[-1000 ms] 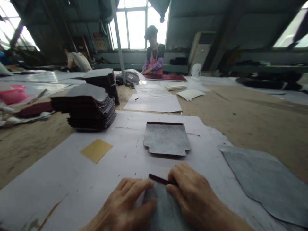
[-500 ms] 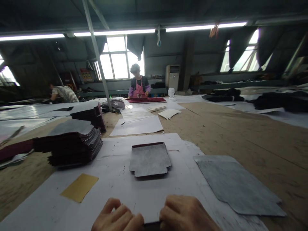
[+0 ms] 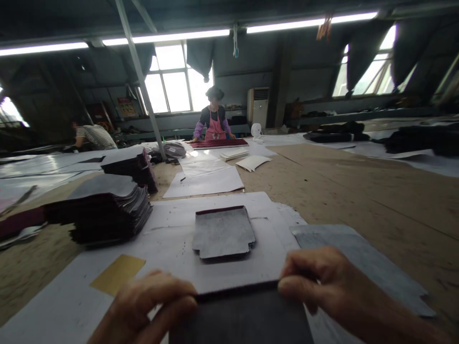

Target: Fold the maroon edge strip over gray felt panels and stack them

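Observation:
A dark grey fabric panel (image 3: 240,315) is held up at the bottom of the view, its far edge running between my hands. My left hand (image 3: 143,303) pinches the left corner of that edge between thumb and fingers. At the right corner, my right hand (image 3: 322,286) grips the panel the same way. Just beyond lies a small grey panel (image 3: 224,234) with notched corners and a dark red strip along its far edge. A larger grey panel (image 3: 358,263) rests to the right, partly behind my right hand. The held panel's near part is cut off by the frame.
Stacked grey and maroon panels (image 3: 107,208) stand at the left. A yellowish card (image 3: 118,274) lies on the white sheet (image 3: 172,239). Farther back are white papers (image 3: 206,184), a pole (image 3: 141,81), a small white fan (image 3: 256,131) and a person in a pink apron (image 3: 215,126).
Both hands have risen and moved apart, the left leftward and the right rightward. The dark panel they grip has come up into view. The far person has straightened and shifted slightly right.

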Demonstrator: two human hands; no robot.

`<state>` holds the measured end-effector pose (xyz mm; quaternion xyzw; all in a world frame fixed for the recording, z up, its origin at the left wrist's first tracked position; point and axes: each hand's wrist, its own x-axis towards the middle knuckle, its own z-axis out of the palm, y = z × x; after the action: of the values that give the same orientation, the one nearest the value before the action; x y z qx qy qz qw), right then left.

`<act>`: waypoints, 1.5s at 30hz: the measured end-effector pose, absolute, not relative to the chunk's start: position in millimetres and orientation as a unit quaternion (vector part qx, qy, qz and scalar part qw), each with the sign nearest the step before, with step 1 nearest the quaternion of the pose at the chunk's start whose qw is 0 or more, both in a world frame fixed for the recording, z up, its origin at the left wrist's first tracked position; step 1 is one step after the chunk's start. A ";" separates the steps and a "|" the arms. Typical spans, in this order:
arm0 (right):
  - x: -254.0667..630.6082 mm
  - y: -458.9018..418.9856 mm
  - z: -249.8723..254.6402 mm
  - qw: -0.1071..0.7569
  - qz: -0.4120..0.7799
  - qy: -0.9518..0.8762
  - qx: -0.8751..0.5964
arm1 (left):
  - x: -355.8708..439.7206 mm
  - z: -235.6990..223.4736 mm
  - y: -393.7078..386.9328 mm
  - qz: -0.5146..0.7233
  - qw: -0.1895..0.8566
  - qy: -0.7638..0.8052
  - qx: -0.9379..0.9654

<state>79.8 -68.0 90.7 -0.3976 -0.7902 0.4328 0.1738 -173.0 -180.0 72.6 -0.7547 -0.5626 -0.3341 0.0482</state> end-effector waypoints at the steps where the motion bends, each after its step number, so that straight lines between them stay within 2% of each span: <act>1: 77.0 -62.4 97.7 0.171 0.475 -0.764 -0.401 | -178.1 79.4 -176.8 -0.333 0.017 -0.584 -0.740; 4: 68.8 -42.3 115.2 0.178 0.555 -0.719 -0.379 | -193.1 96.3 -160.3 -0.319 -0.105 -0.631 -0.700; 7: 53.7 -11.0 115.8 0.191 0.537 -0.734 -0.368 | -206.7 102.2 -123.9 -0.313 -0.178 -0.634 -0.685; 10: 27.5 29.6 94.1 0.224 0.405 -0.788 -0.406 | -218.3 91.0 -71.6 -0.291 -0.124 -0.663 -0.678; 14: -4.5 72.4 57.7 0.252 0.299 -0.806 -0.444 | -226.2 59.9 -17.2 -0.291 -0.057 -0.690 -0.661; 21: -17.4 90.8 38.1 0.300 0.156 -0.829 -0.445 | -222.1 17.7 -1.2 -0.315 0.092 -0.701 -0.633; 26: -18.9 94.4 27.2 0.317 0.153 -0.814 -0.461 | -222.9 5.7 2.6 -0.309 0.151 -0.690 -0.637; 36: -6.6 92.7 26.5 0.316 0.295 -0.744 -0.510 | -218.4 6.2 -0.9 -0.236 0.200 -0.701 -0.642; 45: 119.0 22.6 58.5 0.279 0.201 -0.751 -0.564 | -233.4 20.3 -13.3 -0.255 0.171 -0.689 -0.656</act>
<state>119.0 22.6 58.5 -0.5643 -0.7506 0.2011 0.2788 -233.4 -13.3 20.3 -0.6562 -0.6892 -0.2551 0.1712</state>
